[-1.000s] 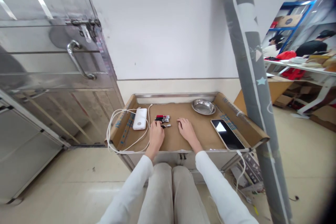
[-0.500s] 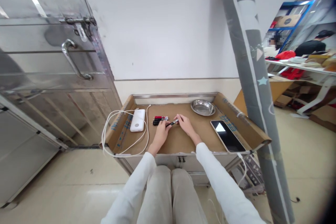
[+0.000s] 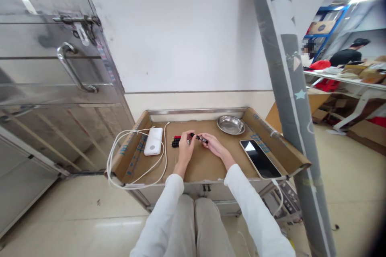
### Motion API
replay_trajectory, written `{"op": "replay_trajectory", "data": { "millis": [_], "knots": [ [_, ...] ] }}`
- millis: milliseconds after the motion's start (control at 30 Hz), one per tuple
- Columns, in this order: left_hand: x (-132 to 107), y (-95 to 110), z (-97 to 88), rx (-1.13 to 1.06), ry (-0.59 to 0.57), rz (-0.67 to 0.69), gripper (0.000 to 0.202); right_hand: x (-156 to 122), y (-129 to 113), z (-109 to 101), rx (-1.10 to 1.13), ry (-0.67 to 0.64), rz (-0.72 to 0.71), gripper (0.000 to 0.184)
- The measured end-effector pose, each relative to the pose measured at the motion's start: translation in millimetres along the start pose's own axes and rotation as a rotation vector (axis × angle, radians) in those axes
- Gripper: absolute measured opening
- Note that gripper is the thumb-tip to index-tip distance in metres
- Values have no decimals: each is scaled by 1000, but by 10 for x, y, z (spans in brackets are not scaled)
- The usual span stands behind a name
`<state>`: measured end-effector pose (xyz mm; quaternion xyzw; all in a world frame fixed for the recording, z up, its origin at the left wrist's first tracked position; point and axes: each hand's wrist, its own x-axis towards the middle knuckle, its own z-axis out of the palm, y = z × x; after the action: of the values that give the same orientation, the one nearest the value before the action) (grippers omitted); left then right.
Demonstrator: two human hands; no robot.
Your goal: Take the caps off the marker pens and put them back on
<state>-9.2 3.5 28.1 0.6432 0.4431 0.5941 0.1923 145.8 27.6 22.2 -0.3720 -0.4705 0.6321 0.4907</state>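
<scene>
A slim black pen (image 3: pixel 198 137) is held between my two hands above the cardboard-lined table top, tilted so that its right end is lower. My left hand (image 3: pixel 186 146) pinches its upper left end. Closed around its lower right part is my right hand (image 3: pixel 213 144). Whether the pen is in one piece or two is too small to tell. Just left of my left hand, several black and red pens (image 3: pixel 176 141) lie side by side, partly hidden behind that hand.
A white power bank (image 3: pixel 153 141) with a looped white cable (image 3: pixel 112 160) lies left. At the right are a round steel dish (image 3: pixel 230 125) and a phone (image 3: pixel 261 160) with a cable. Cardboard walls (image 3: pixel 271 140) edge the table. A tall grey roll (image 3: pixel 286 56) leans at the right.
The pen's tilt has reversed: its right end was higher, now its left end is. My left hand has risen and turned more upright. The view has shifted slightly.
</scene>
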Motion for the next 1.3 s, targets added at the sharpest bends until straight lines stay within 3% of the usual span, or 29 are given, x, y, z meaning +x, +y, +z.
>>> {"op": "replay_trajectory", "data": {
  "millis": [233, 500, 633, 767, 867, 1000, 1133, 1300],
  "knots": [
    [48, -49, -49, 102, 179, -13, 25, 4, -8, -23, -55, 3, -24, 34],
    [71, -108, -39, 217, 188, -3, 21, 66, 76, -76, -221, 209, -226, 40],
    [75, -158, -12, 219, 79, 14, 17, 62, 91, -63, -487, 267, -370, 33],
    [68, -173, 27, 348, -135, 37, 14, 11, 122, -45, -838, 125, -528, 22],
    [54, -143, 42, 544, -232, 28, 14, -7, 165, -34, -936, 35, -569, 19],
    [37, -108, 46, 669, -270, -2, 20, 2, 208, -48, -927, -21, -564, 20],
    [-1, -80, 45, 732, -244, -21, 23, -8, 202, -94, -913, 53, -504, 21],
    [-71, -10, 45, 795, -253, -1, 20, -31, 174, -132, -940, 114, -480, 7]
  ]
}}
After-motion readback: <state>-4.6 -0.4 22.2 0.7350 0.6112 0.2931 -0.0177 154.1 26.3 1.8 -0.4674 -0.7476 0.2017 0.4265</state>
